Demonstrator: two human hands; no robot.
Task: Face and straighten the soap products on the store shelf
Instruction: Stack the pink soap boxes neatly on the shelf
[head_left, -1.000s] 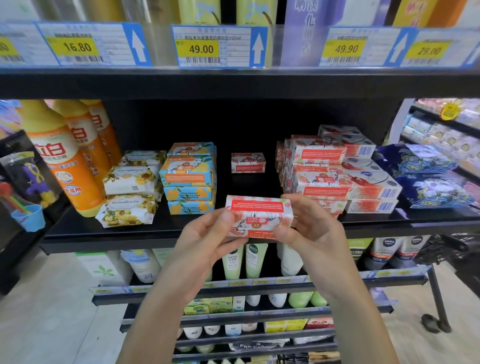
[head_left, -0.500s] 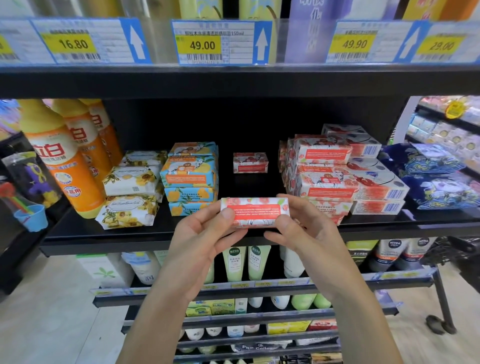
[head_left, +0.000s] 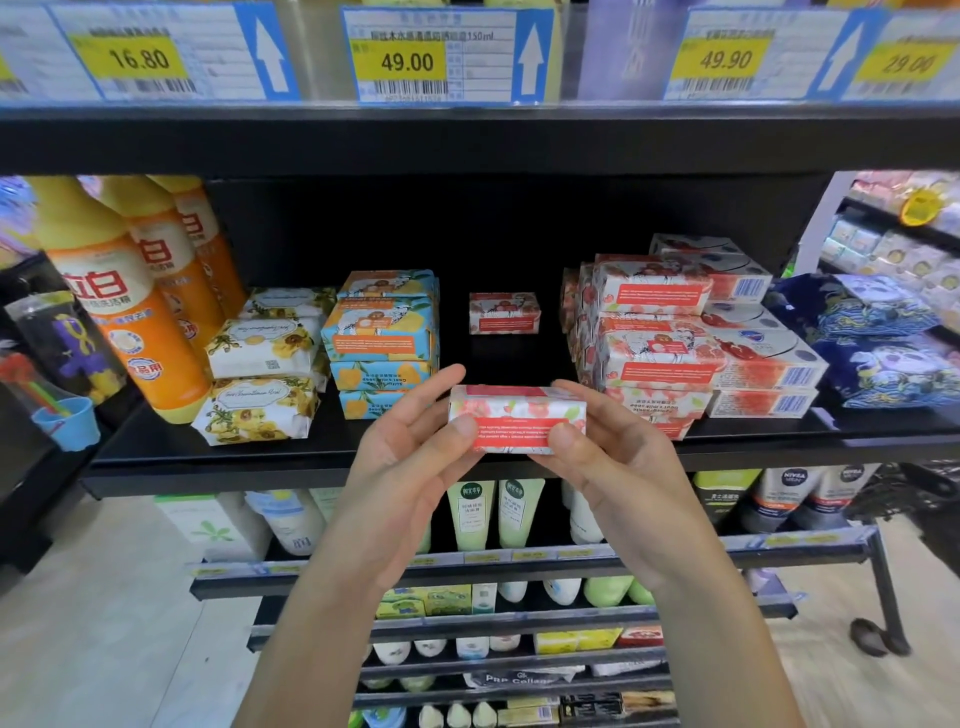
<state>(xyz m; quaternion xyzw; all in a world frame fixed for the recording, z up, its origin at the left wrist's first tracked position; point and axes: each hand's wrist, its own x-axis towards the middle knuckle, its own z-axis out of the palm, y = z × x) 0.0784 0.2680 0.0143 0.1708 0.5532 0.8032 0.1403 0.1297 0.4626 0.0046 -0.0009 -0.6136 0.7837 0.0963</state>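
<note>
- Since the earlier frames, the red-and-white floral cardboard soap box (head_left: 517, 415) has been rolled over in the fingers. Its narrow red-banded side now faces me, with the print upside down.
- My left hand (head_left: 415, 462) and right hand (head_left: 618, 462) are close together, each pinching one end of that box. They hold it in the air just in front of the black shelf's (head_left: 260, 460) edge.
- Judgement: gripping both ends lets the box be turned until its label reads upright.
- Beyond the hands, a lone matching box (head_left: 504, 312) stands at the shelf back. The gap before it is the likely destination.
- Right of the right hand, the stack of red-and-white boxes (head_left: 654, 338) sits unevenly.
- Legible: the yellow price tag (head_left: 405, 60) above reads "49.00" and "150ml"; the tubes (head_left: 792, 493) below the right hand read "NIVEA MEN". The held box's print is too small to read.
</note>
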